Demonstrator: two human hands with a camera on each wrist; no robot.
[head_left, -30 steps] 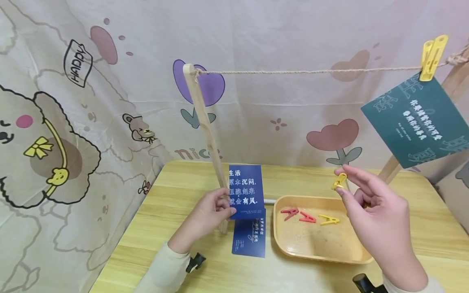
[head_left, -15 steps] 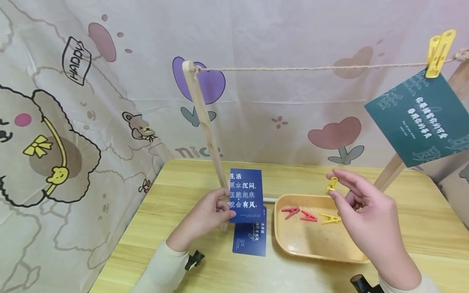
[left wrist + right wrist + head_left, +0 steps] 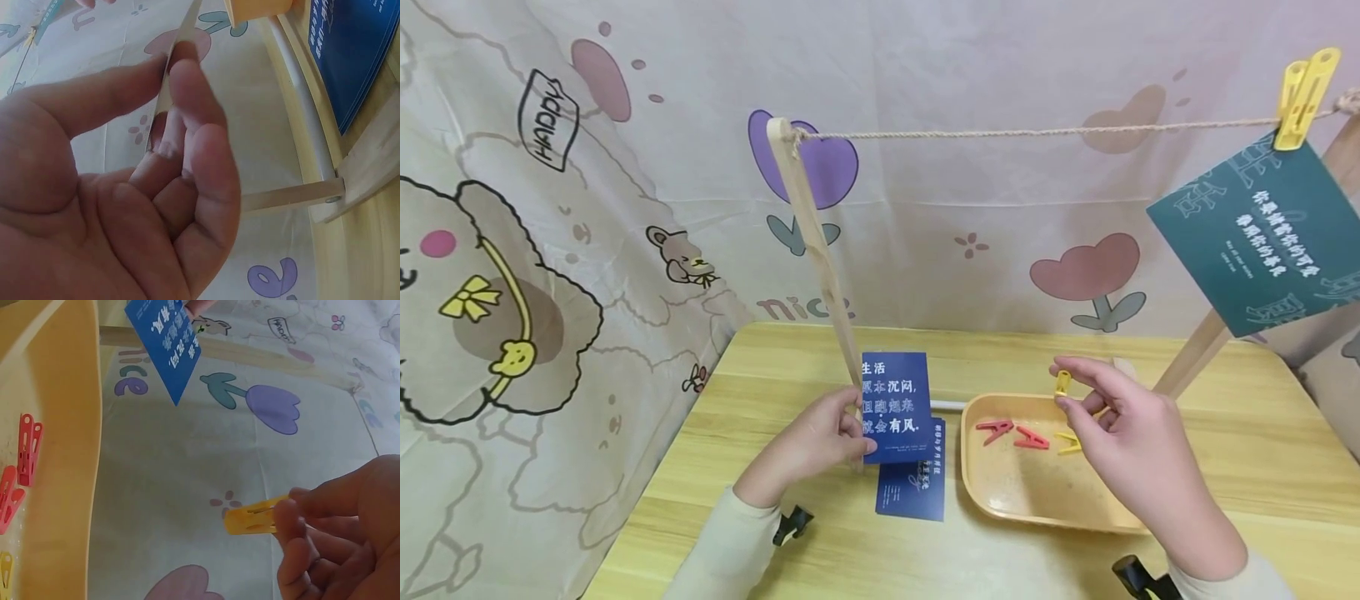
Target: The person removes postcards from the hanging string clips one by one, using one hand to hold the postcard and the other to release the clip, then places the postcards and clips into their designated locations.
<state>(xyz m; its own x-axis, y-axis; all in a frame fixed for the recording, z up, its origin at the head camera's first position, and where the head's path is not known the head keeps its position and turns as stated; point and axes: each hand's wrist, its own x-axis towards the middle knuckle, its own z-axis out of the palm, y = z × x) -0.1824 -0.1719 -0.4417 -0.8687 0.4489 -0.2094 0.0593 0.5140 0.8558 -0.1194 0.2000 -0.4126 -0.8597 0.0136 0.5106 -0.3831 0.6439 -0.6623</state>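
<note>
My left hand pinches a dark blue card with white writing by its lower left edge. The wrist view on that side shows this card almost edge-on between thumb and fingers. Above the tray's back edge, my right hand pinches a small yellow clothespin between thumb and fingertips. In the right wrist view the clothespin points away from the hand, apart from the card. More blue cards lie on the table, partly covered by the held one.
A twine line runs from a wooden post to another post. A yellow clothespin holds a green card on it. The orange tray contains red clothespins and a yellow one.
My right hand has moved left with its yellow clothespin, toward the held card. The blue card has sunk slightly in view, still in my left hand. The head view has shifted a little.
</note>
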